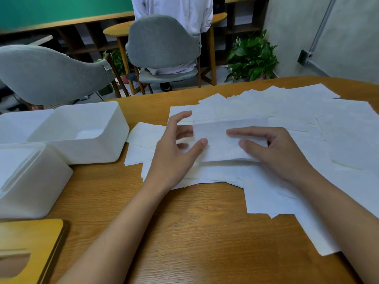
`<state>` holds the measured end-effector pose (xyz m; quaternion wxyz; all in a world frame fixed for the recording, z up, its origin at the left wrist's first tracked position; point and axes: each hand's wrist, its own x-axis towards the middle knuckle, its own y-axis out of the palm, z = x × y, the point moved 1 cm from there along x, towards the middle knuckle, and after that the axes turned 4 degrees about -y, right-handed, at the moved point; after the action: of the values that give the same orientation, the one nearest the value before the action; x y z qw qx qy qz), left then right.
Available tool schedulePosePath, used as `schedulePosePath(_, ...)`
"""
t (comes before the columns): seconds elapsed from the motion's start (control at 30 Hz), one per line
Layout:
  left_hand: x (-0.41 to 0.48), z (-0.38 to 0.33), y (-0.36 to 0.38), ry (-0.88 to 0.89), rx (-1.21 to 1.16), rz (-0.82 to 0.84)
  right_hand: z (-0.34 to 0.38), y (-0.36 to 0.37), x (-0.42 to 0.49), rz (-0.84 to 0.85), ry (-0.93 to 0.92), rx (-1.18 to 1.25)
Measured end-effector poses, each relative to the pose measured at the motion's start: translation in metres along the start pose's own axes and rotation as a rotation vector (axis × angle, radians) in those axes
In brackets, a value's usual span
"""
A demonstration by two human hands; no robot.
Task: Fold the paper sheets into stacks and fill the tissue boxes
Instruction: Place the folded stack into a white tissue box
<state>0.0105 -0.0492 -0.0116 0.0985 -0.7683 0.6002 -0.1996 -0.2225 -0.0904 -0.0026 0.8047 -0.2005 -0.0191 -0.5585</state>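
The folded tissue sheet (217, 146) lies in the middle of the table (194, 232), on top of the spread of loose sheets (338, 130). Its long axis runs left to right across our view, and its near edge is lifted a little off the paper beneath.

The right hand (281, 154) is the one on it. The forefinger is straight and the thumb sits beside it, both laid flat on the right half of the folded sheet. We read this as pressing, not pinching.

The left hand (174, 148) is at the sheet's left end with its fingers spread and relaxed, holding nothing. Its thumb tip is at or just touching the left edge, and we cannot tell whether its other fingers touch the paper.

So the sheet lies between the two hands, each at one short end. We judge that the next move, whether another fold or a lift, turns on that layout.

The open tissue box (92, 150) stands to the left, beyond the left hand. It is close to the loose sheets but well apart from the folded one. A little white paper shows on its floor.

The left hand is the nearer one to that box. A carry would have to go leftward along the sheet's own long axis.

A second white box (30, 191) stands nearer us on the left. A wooden lid (30, 238) with a slot lies at the near left corner.
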Motion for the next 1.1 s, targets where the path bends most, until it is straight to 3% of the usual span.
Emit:
schedulePosePath(0.1,0.007,0.015,-0.007,0.065,0.36,-0.048,-0.004,-0.003,0.001,-0.124,0.002,-0.008)
schedulePosePath(0.17,0.009,0.022,-0.009,0.018,0.446,-0.009,-0.005,-0.004,0.002,-0.18,0.002,-0.008)
schedulePosePath(0.37,0.011,0.027,-0.009,0.056,0.47,-0.04,-0.007,-0.002,0.002,-0.206,0.013,0.003)
schedulePosePath(0.7,0.01,0.025,-0.006,0.39,0.608,-0.111,-0.009,-0.003,0.004,-0.261,0.006,-0.018)
schedulePosePath(0.97,0.004,0.013,-0.002,0.508,0.507,-0.123,-0.007,-0.006,0.003,-0.386,-0.032,-0.024)
schedulePosePath(1.1,0.0,0.008,0.001,0.517,0.434,-0.115,-0.007,-0.006,0.004,-0.37,-0.033,-0.038)
